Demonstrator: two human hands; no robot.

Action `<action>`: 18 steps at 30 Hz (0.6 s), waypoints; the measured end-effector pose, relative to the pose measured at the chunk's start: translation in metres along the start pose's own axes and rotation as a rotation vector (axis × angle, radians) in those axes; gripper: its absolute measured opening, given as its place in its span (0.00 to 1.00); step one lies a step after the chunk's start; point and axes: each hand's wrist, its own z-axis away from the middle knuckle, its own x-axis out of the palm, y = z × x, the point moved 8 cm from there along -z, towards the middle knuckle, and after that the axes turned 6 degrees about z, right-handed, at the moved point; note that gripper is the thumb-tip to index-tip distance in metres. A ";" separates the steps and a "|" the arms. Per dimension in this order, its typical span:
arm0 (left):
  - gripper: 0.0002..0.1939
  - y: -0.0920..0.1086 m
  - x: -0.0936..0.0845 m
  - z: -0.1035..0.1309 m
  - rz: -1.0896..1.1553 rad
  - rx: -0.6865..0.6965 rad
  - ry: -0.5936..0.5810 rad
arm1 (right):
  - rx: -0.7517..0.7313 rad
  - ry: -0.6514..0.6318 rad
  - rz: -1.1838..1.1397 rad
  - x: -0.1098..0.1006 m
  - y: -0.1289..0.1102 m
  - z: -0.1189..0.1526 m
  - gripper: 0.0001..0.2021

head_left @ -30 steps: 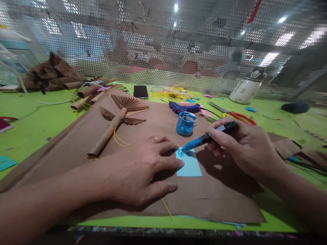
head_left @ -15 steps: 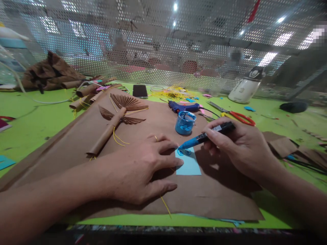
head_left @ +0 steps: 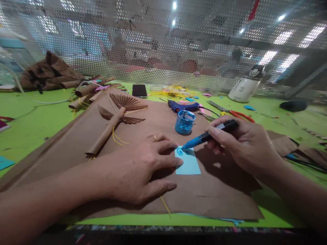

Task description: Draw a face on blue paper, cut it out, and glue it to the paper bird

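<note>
My right hand [head_left: 240, 139] grips a black marker [head_left: 219, 131] with a blue-coated front end. Its tip is at the upper part of a small light-blue paper [head_left: 190, 166], beside drawn blue rings. My left hand [head_left: 148, 166] lies with fingers spread, two fingertips on the paper's left edge and the thumb on the brown paper sheet [head_left: 209, 200]. Just behind the light-blue paper stands a small jar of blue paint [head_left: 184, 126]. A rolled brown paper figure with pleated wings [head_left: 116, 119] lies to the left.
Behind the jar lie a blue glue gun [head_left: 182, 106], orange-handled scissors [head_left: 241, 115], a phone [head_left: 139, 91] and yellow strands [head_left: 177, 92]. A white bottle [head_left: 244, 86] stands back right. Paper rolls [head_left: 88, 90] and crumpled brown paper [head_left: 49, 73] are back left.
The marker tip has moved slightly to the right on the light-blue paper, together with my right hand. The left ring drawn there shows more fully. My left hand is still in place.
</note>
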 end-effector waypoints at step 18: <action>0.16 0.001 -0.001 -0.001 0.012 0.015 0.019 | -0.088 0.019 0.011 0.002 -0.016 0.001 0.07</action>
